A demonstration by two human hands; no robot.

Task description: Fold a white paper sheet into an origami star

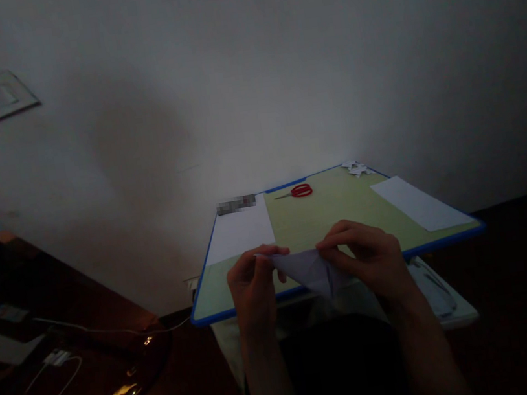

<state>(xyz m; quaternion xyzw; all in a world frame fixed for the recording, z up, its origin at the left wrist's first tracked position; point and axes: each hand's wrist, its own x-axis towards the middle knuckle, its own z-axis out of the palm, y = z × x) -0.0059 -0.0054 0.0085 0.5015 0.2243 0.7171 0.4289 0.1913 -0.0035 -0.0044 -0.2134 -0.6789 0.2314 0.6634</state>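
Observation:
A folded piece of white paper (pixel 303 267) is stretched between my two hands above the table's near edge. It has a triangular outline, with a point hanging downward. My left hand (pixel 256 277) pinches its left corner between thumb and fingers. On the other side, my right hand (pixel 364 250) grips the upper edge with thumb and forefinger. Part of the paper's right side is hidden behind the right hand. Farther back on the table lie red-handled scissors (pixel 300 191), apart from both hands.
The blue-rimmed, pale green table (pixel 305 218) stands against a wall. White sheets lie at its left (pixel 241 230) and right (pixel 421 201). Paper scraps (pixel 356 169) sit at the back right corner. A blurred-out dark object (pixel 236 204) is at the back left. White cables (pixel 116 334) run at left.

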